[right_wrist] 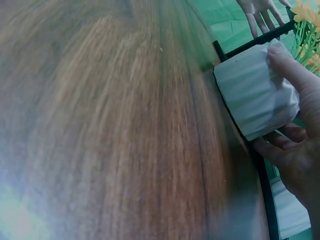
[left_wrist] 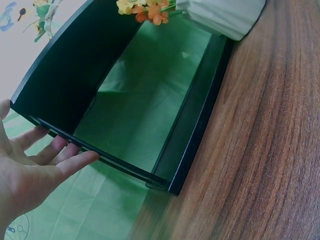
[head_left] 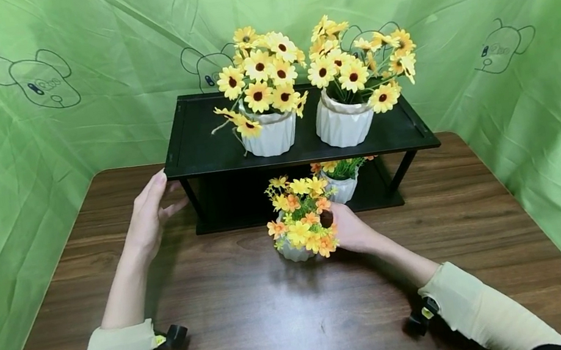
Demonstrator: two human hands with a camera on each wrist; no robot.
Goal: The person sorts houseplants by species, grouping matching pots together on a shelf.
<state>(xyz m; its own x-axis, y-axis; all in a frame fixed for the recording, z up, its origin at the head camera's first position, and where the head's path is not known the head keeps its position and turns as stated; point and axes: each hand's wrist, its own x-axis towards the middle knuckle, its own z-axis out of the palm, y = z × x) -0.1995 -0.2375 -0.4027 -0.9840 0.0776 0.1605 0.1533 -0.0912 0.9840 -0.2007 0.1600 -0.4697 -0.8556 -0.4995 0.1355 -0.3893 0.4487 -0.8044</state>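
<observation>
My right hand (head_left: pixel 351 228) grips a white fluted flowerpot (right_wrist: pixel 257 90) of yellow and orange artificial flowers (head_left: pixel 301 215). In the right wrist view its thumb lies on one side of the pot, with fingers on the other. This pot is at the front edge of the lower board of a black two-tier shelf (head_left: pixel 233 158); whether it touches the board I cannot tell. My left hand (head_left: pixel 150 215) is at the shelf's left end, thumb at the top board's corner and extended fingers against the side bar (left_wrist: pixel 100 152).
Two white pots of yellow daisies (head_left: pixel 273 133) (head_left: pixel 344 121) stand on the top board. Another white pot (head_left: pixel 341 188) with orange and yellow flowers sits on the lower board, partly hidden. Green cloth (head_left: pixel 127 58) surrounds the brown wooden table (head_left: pixel 261 327).
</observation>
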